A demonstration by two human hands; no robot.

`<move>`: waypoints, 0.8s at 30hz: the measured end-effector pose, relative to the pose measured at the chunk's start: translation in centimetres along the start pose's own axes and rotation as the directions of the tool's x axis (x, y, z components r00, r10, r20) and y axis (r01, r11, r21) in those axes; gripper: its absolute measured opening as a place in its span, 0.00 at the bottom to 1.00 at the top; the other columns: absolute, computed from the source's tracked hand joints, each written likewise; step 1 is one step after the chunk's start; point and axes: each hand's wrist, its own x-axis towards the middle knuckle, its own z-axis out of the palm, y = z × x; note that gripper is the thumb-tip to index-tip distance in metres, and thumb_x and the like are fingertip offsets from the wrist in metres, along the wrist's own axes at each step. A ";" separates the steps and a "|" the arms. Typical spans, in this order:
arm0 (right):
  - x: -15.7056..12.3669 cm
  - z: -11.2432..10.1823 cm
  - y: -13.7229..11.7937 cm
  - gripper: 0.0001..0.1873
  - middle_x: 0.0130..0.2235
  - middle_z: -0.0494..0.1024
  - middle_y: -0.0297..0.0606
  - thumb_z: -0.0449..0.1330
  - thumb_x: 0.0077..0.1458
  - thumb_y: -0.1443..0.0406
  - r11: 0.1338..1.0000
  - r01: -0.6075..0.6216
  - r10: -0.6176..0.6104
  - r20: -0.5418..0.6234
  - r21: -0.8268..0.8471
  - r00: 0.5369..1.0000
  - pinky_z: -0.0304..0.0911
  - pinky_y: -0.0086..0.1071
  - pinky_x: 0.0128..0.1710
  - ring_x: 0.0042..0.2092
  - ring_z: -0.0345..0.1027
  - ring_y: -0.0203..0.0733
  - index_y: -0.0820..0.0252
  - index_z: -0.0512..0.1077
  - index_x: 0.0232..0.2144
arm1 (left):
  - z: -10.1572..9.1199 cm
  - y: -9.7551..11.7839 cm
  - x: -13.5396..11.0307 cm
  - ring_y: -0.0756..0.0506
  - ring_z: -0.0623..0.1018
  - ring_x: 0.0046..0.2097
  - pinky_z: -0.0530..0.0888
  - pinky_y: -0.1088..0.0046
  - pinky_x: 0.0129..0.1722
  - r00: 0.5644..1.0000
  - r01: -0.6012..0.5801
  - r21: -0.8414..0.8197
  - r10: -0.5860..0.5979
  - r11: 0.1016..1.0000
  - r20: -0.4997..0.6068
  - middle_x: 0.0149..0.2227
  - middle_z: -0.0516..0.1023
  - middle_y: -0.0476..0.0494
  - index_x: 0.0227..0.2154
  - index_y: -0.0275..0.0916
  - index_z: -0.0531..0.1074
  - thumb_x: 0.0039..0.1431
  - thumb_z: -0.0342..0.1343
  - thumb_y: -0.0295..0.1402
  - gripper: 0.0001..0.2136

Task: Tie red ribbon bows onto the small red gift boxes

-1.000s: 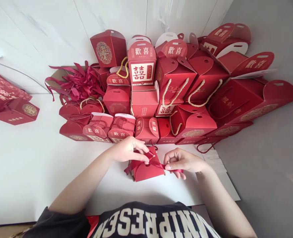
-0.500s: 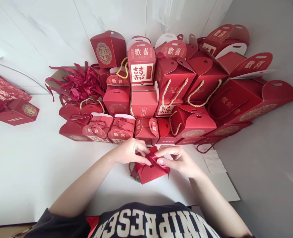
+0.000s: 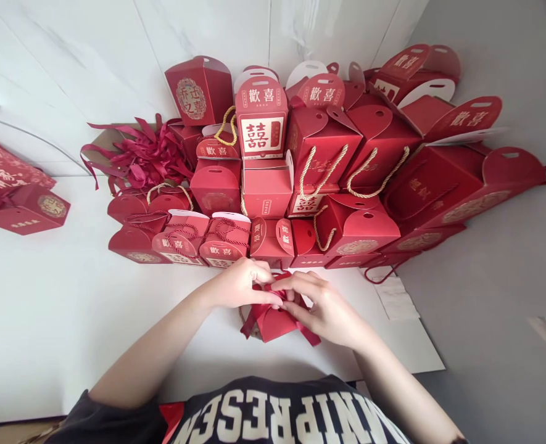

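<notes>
A small red gift box (image 3: 271, 325) rests on the white table in front of me. Red satin ribbon (image 3: 308, 333) lies across its top, with tails hanging down both sides. My left hand (image 3: 247, 285) pinches the ribbon from the left, thumb stretched over the top of the box. From the right, my right hand (image 3: 321, 305) has its fingers closed on the same ribbon, its tips almost meeting the left thumb. The fingers hide most of the ribbon's middle. A twisted cord handle (image 3: 243, 314) shows at the box's left side.
Stacked red gift boxes (image 3: 268, 191) stand behind my hands against the tiled wall. A heap of loose red ribbons (image 3: 150, 154) lies in a container at the back left. Another ribboned box (image 3: 32, 209) sits far left. A grey wall (image 3: 499, 259) bounds the right.
My right hand has moved left, closer to my left hand over the box. Ribbon tails now hang more visibly at the box's left and right. The view has shifted slightly.
</notes>
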 end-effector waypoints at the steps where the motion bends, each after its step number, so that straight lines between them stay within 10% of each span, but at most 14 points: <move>1: -0.1 0.0 0.0 0.15 0.38 0.75 0.34 0.58 0.62 0.71 0.996 -0.038 0.038 -0.006 0.085 0.999 0.61 0.34 0.43 0.38 0.69 0.38 0.53 0.70 0.50 | 0.0 0.0 0.0 0.50 0.75 0.32 0.69 0.76 0.34 1.000 0.003 0.001 -0.003 1.000 0.004 0.30 0.75 0.46 0.28 0.36 0.81 0.54 0.64 0.43 0.13; 13: -3.0 -4.1 2.4 0.12 0.31 0.75 0.37 0.52 0.66 0.58 0.665 -0.417 0.353 0.231 0.619 0.907 0.66 0.33 0.36 0.32 0.70 0.38 0.61 0.69 0.38 | -2.3 1.2 -3.7 0.45 0.76 0.44 0.71 0.72 0.47 0.996 0.016 -0.129 -0.004 0.992 0.088 0.45 0.76 0.42 0.27 0.36 0.77 0.50 0.67 0.38 0.10; 19: -1.1 -3.2 2.2 0.26 0.26 0.70 0.34 0.54 0.62 0.45 0.750 -0.510 0.409 0.312 0.421 0.858 0.62 0.27 0.27 0.26 0.65 0.33 0.63 0.70 0.29 | -0.4 2.6 -5.0 0.51 0.69 0.24 0.64 0.76 0.25 0.907 0.421 -0.112 -0.416 0.900 0.068 0.21 0.72 0.50 0.24 0.37 0.72 0.60 0.54 0.50 0.21; 24: -0.6 -2.3 2.3 0.23 0.27 0.70 0.33 0.61 0.57 0.47 0.761 -0.514 0.376 0.376 0.396 0.847 0.64 0.26 0.27 0.28 0.68 0.34 0.61 0.68 0.28 | 0.6 3.4 -5.3 0.51 0.70 0.25 0.63 0.76 0.26 0.893 0.422 -0.024 -0.420 0.906 -0.165 0.22 0.73 0.51 0.23 0.38 0.69 0.62 0.52 0.46 0.19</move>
